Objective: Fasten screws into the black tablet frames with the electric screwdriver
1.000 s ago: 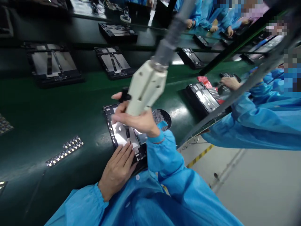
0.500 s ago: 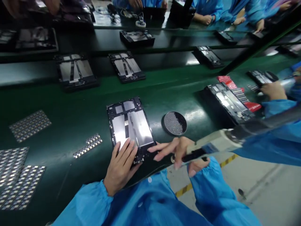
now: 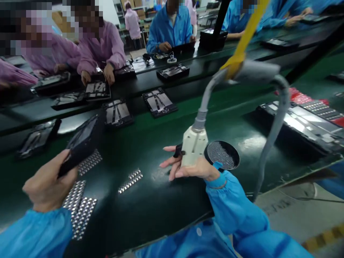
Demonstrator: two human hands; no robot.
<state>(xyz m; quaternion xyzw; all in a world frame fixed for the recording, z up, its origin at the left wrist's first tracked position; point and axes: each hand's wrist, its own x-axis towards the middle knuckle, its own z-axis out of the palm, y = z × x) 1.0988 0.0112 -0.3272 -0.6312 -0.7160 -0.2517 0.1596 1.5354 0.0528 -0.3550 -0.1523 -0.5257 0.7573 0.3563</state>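
Observation:
At the left, my left hand (image 3: 51, 181) grips the near end of a black tablet-like device (image 3: 83, 143), lifted and tilted above the green work surface (image 3: 150, 222). My right hand (image 3: 190, 166) holds a cream-coloured electric screwdriver (image 3: 195, 143) with its cable end up; some fingers stretch out to the left. A round black dish of tiny screws (image 3: 223, 154) sits just right of that hand. Small component strips (image 3: 130, 181) lie between my hands, and larger component sheets (image 3: 83, 216) lie below and beside the left hand.
Opened devices (image 3: 159, 102) lie along the middle of the line, with more at the far left. A stack of devices (image 3: 303, 125) and red sheets (image 3: 301, 96) are at the right. A grey cable (image 3: 278, 111) hangs from a yellow strap. Several people work opposite.
The left hand has gone from the device in front of me to the far left and now holds a device up. The right hand has turned the screwdriver upright. The view has shifted left.

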